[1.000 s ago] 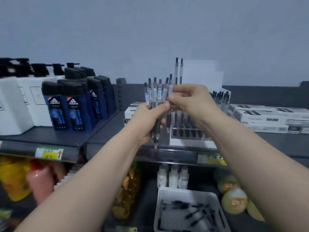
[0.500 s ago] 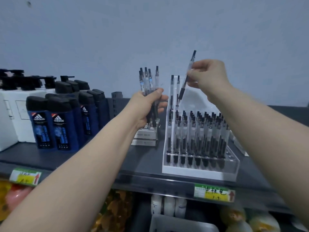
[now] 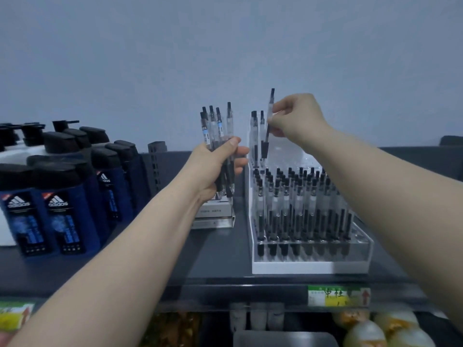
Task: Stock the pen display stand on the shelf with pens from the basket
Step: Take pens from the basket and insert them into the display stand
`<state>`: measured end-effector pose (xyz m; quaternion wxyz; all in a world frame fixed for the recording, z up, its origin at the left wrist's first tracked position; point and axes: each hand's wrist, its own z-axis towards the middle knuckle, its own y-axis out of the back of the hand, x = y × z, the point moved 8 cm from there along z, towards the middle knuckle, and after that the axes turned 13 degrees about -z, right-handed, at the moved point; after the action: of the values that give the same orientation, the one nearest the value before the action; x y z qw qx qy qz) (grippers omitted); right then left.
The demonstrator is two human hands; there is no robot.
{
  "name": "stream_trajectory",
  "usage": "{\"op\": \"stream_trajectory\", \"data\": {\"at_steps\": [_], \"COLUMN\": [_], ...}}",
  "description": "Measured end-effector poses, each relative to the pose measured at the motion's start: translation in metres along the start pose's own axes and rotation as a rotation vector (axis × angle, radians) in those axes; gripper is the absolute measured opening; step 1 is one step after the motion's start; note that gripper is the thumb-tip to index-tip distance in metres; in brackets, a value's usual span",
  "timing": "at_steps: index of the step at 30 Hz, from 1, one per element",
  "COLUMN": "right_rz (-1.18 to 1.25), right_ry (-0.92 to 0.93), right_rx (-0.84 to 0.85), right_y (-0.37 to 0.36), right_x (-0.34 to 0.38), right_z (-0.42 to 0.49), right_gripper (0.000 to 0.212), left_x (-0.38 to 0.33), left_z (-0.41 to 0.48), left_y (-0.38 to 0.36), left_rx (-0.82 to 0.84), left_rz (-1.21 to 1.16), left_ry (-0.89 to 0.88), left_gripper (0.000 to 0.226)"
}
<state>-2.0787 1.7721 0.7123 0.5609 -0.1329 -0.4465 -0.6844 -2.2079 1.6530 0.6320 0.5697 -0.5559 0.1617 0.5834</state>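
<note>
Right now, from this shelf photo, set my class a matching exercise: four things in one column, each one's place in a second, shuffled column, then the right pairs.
Column A
1. single pen
2. bundle of pens
3. blue bottles
4. yellow price label

Column B
a. on the front edge of the shelf
b. gripped in the left hand
c. standing at the shelf's left end
d. pinched by the right hand above the display stand

Pairs: 1-d; 2-b; 3-c; 4-a
</note>
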Motion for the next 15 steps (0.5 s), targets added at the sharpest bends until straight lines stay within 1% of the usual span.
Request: {"op": "stream_trajectory", "data": {"at_steps": [3,5,10,15], "right_rz": [-0.085,-0.097,-0.122,-0.145], "right_ry": [-0.036,-0.071,-0.07,-0.053], "right_rx": [0.089,0.136,0.189,0.217], "right_y": [-0.014,-0.019,-0.016,-0.019], "right_x": [-0.007,-0.012,-0.006,-0.008], "right_z": [-0.005,-0.007,-0.013,-0.019], "right_gripper": [0.018,0.018,0.021,0.013], "left_x": [0.002,0.003,0.007,0.009], "left_z": [0.002,0.003,0.002,0.0], "left_y": [0.002,0.003,0.0,-0.004], "left_rx": [0.017,0.026,0.066,0.093], "left_rz": [0.005,0.002,-0.037,-0.04], "left_ry": [0.004,0.01,0.035,0.046], "left_gripper": [0.01,0.011,0.014,0.018]}}
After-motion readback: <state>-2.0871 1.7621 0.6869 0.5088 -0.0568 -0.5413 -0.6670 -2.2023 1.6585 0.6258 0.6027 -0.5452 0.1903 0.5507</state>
